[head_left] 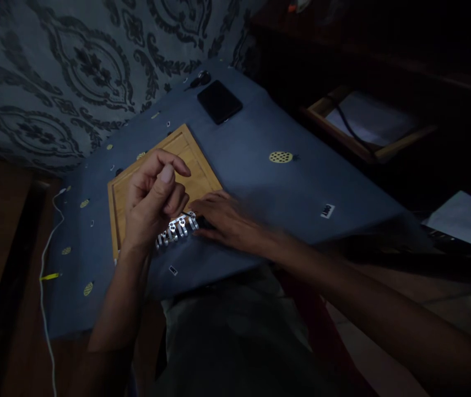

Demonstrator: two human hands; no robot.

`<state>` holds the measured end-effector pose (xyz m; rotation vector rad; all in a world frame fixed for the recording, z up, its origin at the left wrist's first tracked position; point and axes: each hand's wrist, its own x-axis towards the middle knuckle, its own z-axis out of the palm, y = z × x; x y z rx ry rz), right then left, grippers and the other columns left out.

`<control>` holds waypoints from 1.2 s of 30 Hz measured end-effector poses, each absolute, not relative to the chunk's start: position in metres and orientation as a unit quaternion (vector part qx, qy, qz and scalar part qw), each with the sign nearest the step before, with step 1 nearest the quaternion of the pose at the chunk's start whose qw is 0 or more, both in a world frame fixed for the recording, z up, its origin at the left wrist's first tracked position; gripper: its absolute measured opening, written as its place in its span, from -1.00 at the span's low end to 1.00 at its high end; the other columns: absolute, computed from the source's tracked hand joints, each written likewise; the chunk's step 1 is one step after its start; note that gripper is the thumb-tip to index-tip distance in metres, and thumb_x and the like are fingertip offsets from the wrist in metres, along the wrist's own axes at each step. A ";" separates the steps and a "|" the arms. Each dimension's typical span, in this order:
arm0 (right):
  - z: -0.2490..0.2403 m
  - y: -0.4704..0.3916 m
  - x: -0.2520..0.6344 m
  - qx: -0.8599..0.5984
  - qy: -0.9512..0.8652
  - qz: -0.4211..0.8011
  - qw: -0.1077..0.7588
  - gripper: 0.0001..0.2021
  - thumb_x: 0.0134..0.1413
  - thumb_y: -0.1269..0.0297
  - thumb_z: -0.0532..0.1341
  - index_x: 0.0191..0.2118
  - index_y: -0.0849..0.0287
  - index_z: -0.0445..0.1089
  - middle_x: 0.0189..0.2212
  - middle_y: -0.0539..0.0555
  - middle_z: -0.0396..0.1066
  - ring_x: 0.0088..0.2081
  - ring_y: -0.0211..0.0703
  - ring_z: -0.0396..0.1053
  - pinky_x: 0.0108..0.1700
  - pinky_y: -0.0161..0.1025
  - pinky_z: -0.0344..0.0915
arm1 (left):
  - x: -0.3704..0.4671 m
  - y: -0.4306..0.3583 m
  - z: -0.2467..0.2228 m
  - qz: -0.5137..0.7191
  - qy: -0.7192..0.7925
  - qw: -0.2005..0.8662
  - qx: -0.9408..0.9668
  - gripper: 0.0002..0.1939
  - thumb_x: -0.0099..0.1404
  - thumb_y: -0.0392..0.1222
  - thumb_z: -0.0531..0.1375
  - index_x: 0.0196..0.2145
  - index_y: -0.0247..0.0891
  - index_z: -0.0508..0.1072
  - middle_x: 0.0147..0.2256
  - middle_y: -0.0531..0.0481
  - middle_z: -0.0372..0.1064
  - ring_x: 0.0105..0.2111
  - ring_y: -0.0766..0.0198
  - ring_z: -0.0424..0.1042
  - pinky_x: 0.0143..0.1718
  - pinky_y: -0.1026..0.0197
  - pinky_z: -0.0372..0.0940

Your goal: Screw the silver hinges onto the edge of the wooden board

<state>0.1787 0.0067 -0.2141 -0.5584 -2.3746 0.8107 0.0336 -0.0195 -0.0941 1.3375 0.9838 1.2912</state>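
Raised above a wooden board, my left hand has its fingers curled in, with the thumb near the forefinger; anything between them is too small to tell. My right hand rests at the board's near right corner, its fingers closed round something dark that is mostly hidden. Beside its fingertips lies a shiny metal rack with several hooks, along the near edge of the board. The left wrist partly covers the rack's left end.
A black tablet or phone lies on the blue patterned tablecloth, with a small dark object behind it. A white cable hangs at the left. An open drawer with papers stands to the right.
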 end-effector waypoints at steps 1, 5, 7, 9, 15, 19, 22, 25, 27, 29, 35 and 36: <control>-0.214 0.007 0.179 -0.210 -0.886 0.302 0.281 -0.70 0.36 0.31 0.37 0.12 0.16 0.39 -0.06 0.17 0.57 0.04 0.10 0.45 0.19 0.01 0.27 | 0.033 -0.019 -0.094 0.524 0.406 0.505 0.552 -0.67 0.28 0.03 0.52 -0.34 -0.24 0.56 -0.69 0.31 -0.15 -0.75 0.53 -0.16 -0.71 0.43 -0.05; -0.216 0.006 0.179 -0.207 -0.886 0.298 0.290 -0.67 0.35 0.32 0.37 0.15 0.17 0.38 -0.03 0.21 0.56 0.08 0.12 0.44 0.21 0.03 0.27 | 0.032 -0.020 -0.096 0.529 0.415 0.512 0.536 -0.66 0.25 0.01 0.54 -0.36 -0.26 0.54 -0.68 0.30 -0.15 -0.75 0.52 -0.12 -0.69 0.44 0.01; -0.218 0.006 0.180 -0.201 -0.884 0.297 0.301 -0.65 0.35 0.32 0.37 0.16 0.22 0.37 -0.02 0.23 0.56 0.08 0.12 0.44 0.21 0.03 0.27 | 0.032 -0.023 -0.095 0.567 0.424 0.480 0.518 -0.70 0.32 -0.04 0.49 -0.37 -0.24 0.51 -0.68 0.29 -0.15 -0.74 0.51 -0.12 -0.68 0.43 0.03; -0.221 0.006 0.180 -0.195 -0.882 0.296 0.310 -0.64 0.36 0.31 0.37 0.17 0.24 0.37 -0.02 0.25 0.55 0.08 0.12 0.43 0.22 0.03 0.28 | 0.031 -0.026 -0.091 0.613 0.430 0.430 0.504 -0.73 0.41 -0.08 0.42 -0.37 -0.22 0.50 -0.68 0.28 -0.16 -0.73 0.50 -0.16 -0.68 0.43 0.00; -0.227 0.006 0.180 -0.196 -0.879 0.292 0.323 -0.66 0.40 0.24 0.34 0.18 0.14 0.36 0.00 0.23 0.54 0.09 0.14 0.44 0.25 0.13 0.31 | 0.028 -0.033 -0.083 0.640 0.413 0.383 0.522 -0.78 0.40 -0.12 0.43 -0.34 -0.23 0.53 -0.65 0.29 -0.21 -0.70 0.50 -0.24 -0.68 0.38 -0.08; -0.225 0.006 0.180 -0.201 -0.880 0.295 0.314 -0.66 0.38 0.24 0.36 0.16 0.16 0.37 -0.01 0.23 0.54 0.08 0.13 0.44 0.24 0.09 0.31 | 0.028 -0.033 -0.090 0.639 0.424 0.392 0.508 -0.77 0.43 -0.09 0.41 -0.33 -0.21 0.52 -0.66 0.29 -0.21 -0.71 0.49 -0.23 -0.68 0.38 -0.06; -0.221 0.006 0.180 -0.203 -0.882 0.299 0.302 -0.66 0.35 0.27 0.39 0.14 0.19 0.38 -0.03 0.22 0.54 0.07 0.12 0.44 0.25 0.05 0.28 | 0.028 -0.030 -0.095 0.644 0.438 0.394 0.488 -0.76 0.46 -0.09 0.38 -0.34 -0.19 0.49 -0.65 0.29 -0.25 -0.72 0.48 -0.22 -0.68 0.39 -0.05; -0.217 0.006 0.181 -0.211 -0.883 0.301 0.292 -0.66 0.34 0.28 0.40 0.13 0.20 0.39 -0.02 0.22 0.54 0.08 0.12 0.44 0.24 0.02 0.28 | 0.027 -0.029 -0.097 0.645 0.447 0.398 0.475 -0.75 0.46 -0.08 0.38 -0.34 -0.19 0.49 -0.65 0.29 -0.26 -0.72 0.48 -0.23 -0.69 0.39 -0.08; -0.214 0.006 0.181 -0.215 -0.885 0.300 0.285 -0.66 0.34 0.28 0.41 0.13 0.21 0.39 -0.03 0.23 0.55 0.08 0.13 0.44 0.23 0.03 0.28 | 0.026 -0.028 -0.098 0.645 0.445 0.403 0.472 -0.75 0.44 -0.08 0.40 -0.34 -0.19 0.49 -0.66 0.30 -0.25 -0.72 0.49 -0.24 -0.69 0.39 -0.09; -0.213 0.006 0.181 -0.218 -0.886 0.299 0.279 -0.65 0.34 0.28 0.41 0.13 0.21 0.40 -0.03 0.24 0.55 0.09 0.14 0.44 0.23 0.04 0.28 | 0.025 -0.028 -0.099 0.644 0.435 0.406 0.481 -0.76 0.43 -0.08 0.41 -0.33 -0.20 0.51 -0.66 0.30 -0.22 -0.72 0.49 -0.24 -0.69 0.40 -0.10; -0.213 0.006 0.179 -0.221 -0.887 0.301 0.272 -0.65 0.35 0.27 0.40 0.14 0.22 0.40 -0.01 0.25 0.56 0.11 0.16 0.46 0.25 0.08 0.30 | 0.024 -0.028 -0.101 0.634 0.437 0.404 0.495 -0.77 0.39 -0.05 0.43 -0.32 -0.19 0.53 -0.67 0.29 -0.19 -0.71 0.49 -0.25 -0.69 0.39 -0.10; -0.214 0.006 0.179 -0.221 -0.886 0.302 0.275 -0.66 0.35 0.28 0.41 0.14 0.20 0.40 -0.01 0.24 0.56 0.11 0.15 0.46 0.25 0.09 0.31 | 0.024 -0.028 -0.100 0.635 0.438 0.404 0.492 -0.77 0.40 -0.06 0.43 -0.33 -0.19 0.52 -0.67 0.29 -0.20 -0.71 0.49 -0.24 -0.69 0.39 -0.09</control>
